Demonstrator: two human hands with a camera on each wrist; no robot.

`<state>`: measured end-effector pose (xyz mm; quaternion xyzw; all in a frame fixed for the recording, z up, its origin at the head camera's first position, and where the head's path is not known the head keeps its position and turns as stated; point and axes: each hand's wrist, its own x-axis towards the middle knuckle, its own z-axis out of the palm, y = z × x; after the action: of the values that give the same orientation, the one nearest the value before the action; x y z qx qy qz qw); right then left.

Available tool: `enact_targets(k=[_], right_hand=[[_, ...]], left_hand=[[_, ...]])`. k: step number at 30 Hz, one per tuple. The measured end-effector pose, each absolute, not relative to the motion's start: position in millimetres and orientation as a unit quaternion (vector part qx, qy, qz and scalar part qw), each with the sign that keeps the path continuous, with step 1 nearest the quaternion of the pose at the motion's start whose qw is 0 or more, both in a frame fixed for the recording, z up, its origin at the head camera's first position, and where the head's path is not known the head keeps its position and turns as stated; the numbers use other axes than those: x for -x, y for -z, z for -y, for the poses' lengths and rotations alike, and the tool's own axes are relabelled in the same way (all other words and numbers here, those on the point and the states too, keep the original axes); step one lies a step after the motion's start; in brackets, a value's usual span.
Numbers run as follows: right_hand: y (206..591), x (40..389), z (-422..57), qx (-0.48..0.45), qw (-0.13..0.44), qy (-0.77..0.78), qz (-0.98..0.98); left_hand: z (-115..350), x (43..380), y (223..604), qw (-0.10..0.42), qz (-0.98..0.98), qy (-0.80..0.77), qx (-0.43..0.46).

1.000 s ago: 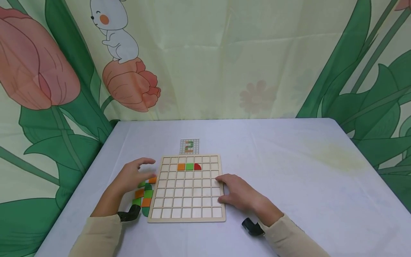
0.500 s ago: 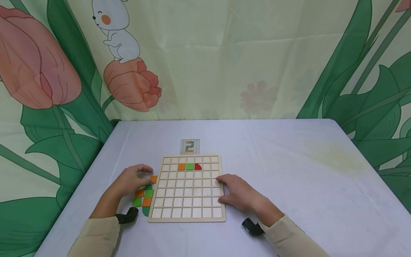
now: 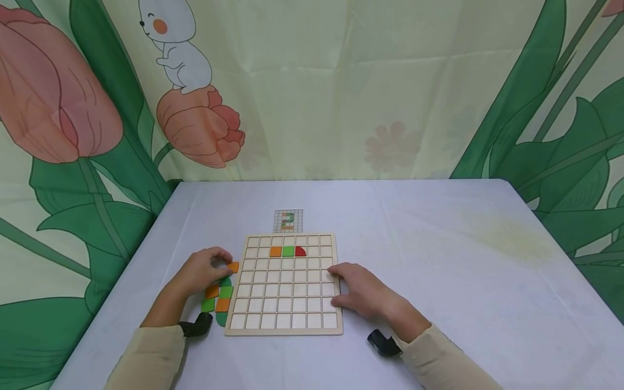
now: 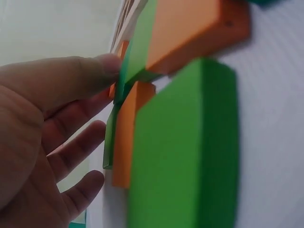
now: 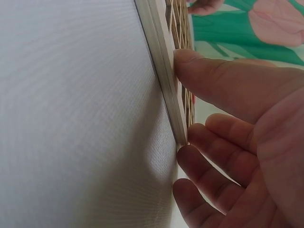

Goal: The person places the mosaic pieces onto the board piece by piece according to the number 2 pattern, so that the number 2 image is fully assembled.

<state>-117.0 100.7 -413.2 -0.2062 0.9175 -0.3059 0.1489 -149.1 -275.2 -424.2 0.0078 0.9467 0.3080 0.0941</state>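
My left hand (image 3: 197,271) is at the board's left side, thumb and forefinger pinching an orange square tile (image 3: 234,266). In the left wrist view, green tiles (image 4: 166,152) and orange tiles (image 4: 185,28) lie close by the hand, partly hiding the pinched one. The wooden grid board (image 3: 283,332) carries an orange tile (image 3: 275,251), a green tile (image 3: 288,251) and a red quarter-round tile (image 3: 300,251) in one row. On the board's right edge rests my right hand (image 3: 363,292), fingers loosely bent. Its thumb (image 5: 187,59) touches the rim in the right wrist view.
Beyond the board lies a small pattern card (image 3: 288,221) with a coloured figure 2 on a grid. Loose green and orange tiles (image 3: 222,305) crowd the board's left edge. A white cloth (image 3: 439,260) covers the table, with a printed curtain (image 3: 312,97) behind it.
My left hand has moved down to the orange square tile and now pinches it; that tile has turned slightly. The right hand stays at the board's edge.
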Motion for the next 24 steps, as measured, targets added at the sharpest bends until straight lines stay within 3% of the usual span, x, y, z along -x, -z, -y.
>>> enact_targets(k=[24], right_hand=[[415.2,118.2,-102.1,0.212,0.148,0.318,-0.912]], left_hand=[[271.4,149.2,417.3,0.094,-0.957,-0.273,-0.015]])
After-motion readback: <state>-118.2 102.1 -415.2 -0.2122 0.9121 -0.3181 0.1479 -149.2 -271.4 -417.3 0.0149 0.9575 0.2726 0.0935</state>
